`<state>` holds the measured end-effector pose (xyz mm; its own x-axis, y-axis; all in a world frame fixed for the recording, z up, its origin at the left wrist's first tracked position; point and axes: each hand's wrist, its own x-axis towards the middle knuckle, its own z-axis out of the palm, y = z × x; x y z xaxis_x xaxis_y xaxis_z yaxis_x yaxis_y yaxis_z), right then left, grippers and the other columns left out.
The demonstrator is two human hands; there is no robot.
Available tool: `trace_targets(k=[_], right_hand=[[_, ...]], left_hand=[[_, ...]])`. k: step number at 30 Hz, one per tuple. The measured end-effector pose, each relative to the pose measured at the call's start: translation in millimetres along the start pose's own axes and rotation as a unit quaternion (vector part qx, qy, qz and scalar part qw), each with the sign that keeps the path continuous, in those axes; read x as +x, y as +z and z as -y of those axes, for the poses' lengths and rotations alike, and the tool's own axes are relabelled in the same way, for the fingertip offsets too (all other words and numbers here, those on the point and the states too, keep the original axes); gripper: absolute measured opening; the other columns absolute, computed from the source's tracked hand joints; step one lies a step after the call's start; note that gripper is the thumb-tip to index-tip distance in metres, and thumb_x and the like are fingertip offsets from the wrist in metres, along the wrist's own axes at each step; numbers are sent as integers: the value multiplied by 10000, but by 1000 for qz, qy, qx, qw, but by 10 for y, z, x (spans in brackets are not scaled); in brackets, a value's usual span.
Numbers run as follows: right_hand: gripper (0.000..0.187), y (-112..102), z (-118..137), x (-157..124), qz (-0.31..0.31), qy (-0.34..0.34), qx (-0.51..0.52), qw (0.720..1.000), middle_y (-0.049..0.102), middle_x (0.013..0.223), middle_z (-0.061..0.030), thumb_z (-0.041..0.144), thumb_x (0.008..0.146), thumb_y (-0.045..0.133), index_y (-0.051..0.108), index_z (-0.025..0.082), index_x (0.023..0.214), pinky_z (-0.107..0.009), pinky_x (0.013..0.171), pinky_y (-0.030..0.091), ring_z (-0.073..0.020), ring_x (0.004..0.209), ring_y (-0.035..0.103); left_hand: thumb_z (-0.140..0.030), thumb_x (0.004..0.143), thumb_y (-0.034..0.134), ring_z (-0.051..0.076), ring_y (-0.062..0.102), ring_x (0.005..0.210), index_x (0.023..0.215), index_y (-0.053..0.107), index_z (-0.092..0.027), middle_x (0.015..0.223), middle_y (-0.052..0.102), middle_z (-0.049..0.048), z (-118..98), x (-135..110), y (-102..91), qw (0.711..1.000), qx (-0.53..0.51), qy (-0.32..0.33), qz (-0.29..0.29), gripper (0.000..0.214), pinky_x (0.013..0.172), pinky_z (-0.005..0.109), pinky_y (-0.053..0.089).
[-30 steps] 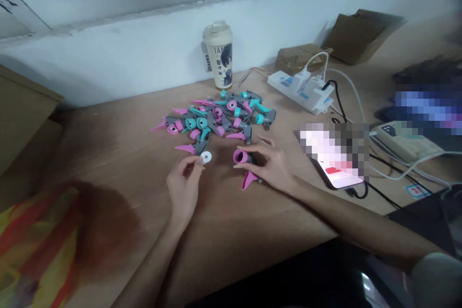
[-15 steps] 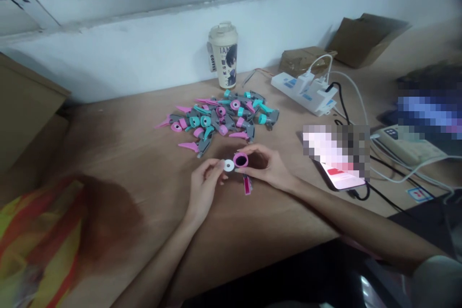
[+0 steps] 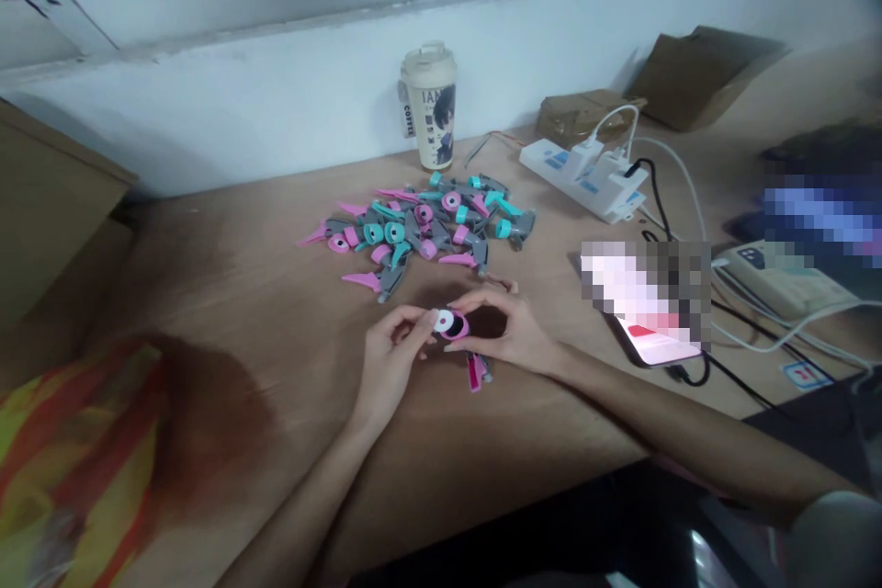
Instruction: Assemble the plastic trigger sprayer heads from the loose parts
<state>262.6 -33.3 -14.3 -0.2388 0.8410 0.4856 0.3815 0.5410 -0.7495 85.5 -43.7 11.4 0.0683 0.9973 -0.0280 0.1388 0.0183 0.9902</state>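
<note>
My right hand [image 3: 508, 331] grips a spray trigger head [image 3: 469, 351] with a pink collar facing up and a pink lever hanging below. My left hand [image 3: 391, 360] pinches a small white washer [image 3: 442, 322] and holds it right at the pink collar's opening. Both hands hover just above the wooden table [image 3: 276, 294]. Behind them lies a pile of grey trigger heads [image 3: 427, 225] with pink and teal parts.
A cream coffee cup [image 3: 430, 106] stands by the white wall. A white power strip [image 3: 585, 175] with plugs and cables lies at the right, with a phone [image 3: 651, 344] nearer. Cardboard boxes [image 3: 695, 64] sit far right and left. Colourful cloth [image 3: 69, 469] lies bottom left.
My left hand carried the white washer rightward from the table's middle up to the pink collar. My right hand lifted the trigger head and turned its collar upward.
</note>
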Motion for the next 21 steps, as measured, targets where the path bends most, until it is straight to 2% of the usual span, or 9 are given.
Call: trace_targets(k=[4, 8, 15, 18, 21], right_hand=[[312, -9, -1, 3, -5, -4, -2, 1000, 712, 927, 5, 410, 661, 741, 610, 245, 892, -461, 999, 284, -198, 915, 654], [323, 1, -6, -3, -4, -5, -3, 1000, 711, 906, 9, 414, 648, 750, 613, 249, 891, -460, 1001, 284, -199, 898, 655], [312, 16, -11, -19, -9, -17, -4, 1000, 708, 896, 10, 411, 660, 745, 620, 249, 896, -441, 1013, 277, -187, 898, 647], [297, 11, -11, -25, -4, -25, -10, 1000, 706, 906, 8, 397, 676, 739, 616, 244, 899, -441, 1011, 269, -185, 902, 642], [292, 12, -19, -33, -4, -29, -13, 999, 698, 897, 7, 384, 682, 737, 610, 243, 904, -434, 995, 280, -184, 899, 637]], left_hand=[[-321, 783, 616, 85, 479, 538, 730, 644, -158, 597, 550, -23, -22, -6, -11, 1000, 1, 3, -2, 174, 490, 185, 394], [-335, 780, 624, 95, 494, 556, 719, 624, -157, 641, 573, -11, 9, -21, 8, 999, 34, 0, 25, 188, 491, 195, 404], [-295, 789, 629, 136, 562, 727, 796, 611, -182, 771, 603, 14, 116, -54, 8, 982, 148, 120, 0, 114, 657, 244, 447], [-257, 793, 620, 132, 571, 743, 800, 645, -193, 812, 590, 17, 89, -54, -20, 971, 177, 163, 10, 69, 627, 230, 450], [-226, 779, 629, 119, 581, 723, 824, 667, -208, 840, 586, 13, 66, -47, -39, 965, 193, 175, 28, 62, 591, 213, 455]])
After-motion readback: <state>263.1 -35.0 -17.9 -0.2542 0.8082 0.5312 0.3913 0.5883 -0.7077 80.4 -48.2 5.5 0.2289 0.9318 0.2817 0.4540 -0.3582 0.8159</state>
